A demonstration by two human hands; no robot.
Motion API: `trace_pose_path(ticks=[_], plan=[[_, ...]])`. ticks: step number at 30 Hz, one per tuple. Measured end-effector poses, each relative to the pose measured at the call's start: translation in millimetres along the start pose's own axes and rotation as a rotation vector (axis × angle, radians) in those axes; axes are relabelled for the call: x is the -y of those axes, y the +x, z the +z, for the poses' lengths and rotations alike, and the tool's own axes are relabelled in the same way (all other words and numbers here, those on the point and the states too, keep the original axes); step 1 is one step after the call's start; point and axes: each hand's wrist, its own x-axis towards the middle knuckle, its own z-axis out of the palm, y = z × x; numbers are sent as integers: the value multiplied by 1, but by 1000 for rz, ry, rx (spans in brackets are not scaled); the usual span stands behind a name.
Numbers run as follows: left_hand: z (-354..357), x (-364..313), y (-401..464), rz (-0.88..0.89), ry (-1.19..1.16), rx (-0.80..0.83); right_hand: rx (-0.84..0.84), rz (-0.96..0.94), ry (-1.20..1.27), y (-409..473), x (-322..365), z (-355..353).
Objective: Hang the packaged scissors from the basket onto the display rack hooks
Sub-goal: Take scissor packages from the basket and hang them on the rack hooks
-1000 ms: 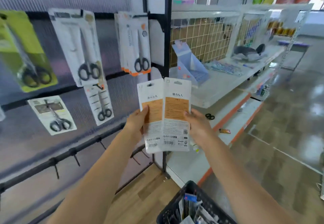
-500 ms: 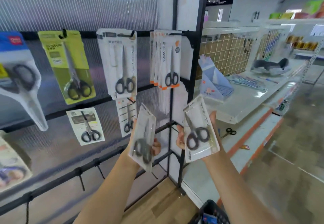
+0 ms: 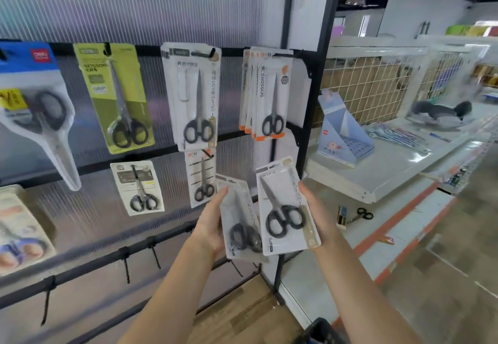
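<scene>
Seemingly glossy flat scissor packs (image 3: 287, 206)

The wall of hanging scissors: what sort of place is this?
Most likely a stationery aisle in a shop: packaged scissors hang on rack hooks, white retail shelving stands alongside, and a shopping basket sits below.

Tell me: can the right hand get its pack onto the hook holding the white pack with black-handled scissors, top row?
Probably yes. The right hand holds its scissors pack just below, and nothing blocks the way up to the hook, though it already carries a white pack.
</scene>
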Motion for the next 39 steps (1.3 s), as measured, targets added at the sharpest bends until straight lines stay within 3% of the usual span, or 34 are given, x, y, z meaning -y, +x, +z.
trace_pose_path(ticks=[4, 11, 24, 39], plan=[[-1, -6, -2, 64, 216, -30, -162, 33, -228, 3, 10, 5], [-4, -39, -29, 350, 471, -170, -82, -243, -436, 15, 45, 36], [-18, -93, -80, 641, 401, -233, 176, -597, -511, 26, 88, 138], [-23, -100, -75, 649, 371, -291, 96, -457, -490, 63, 80, 139]])
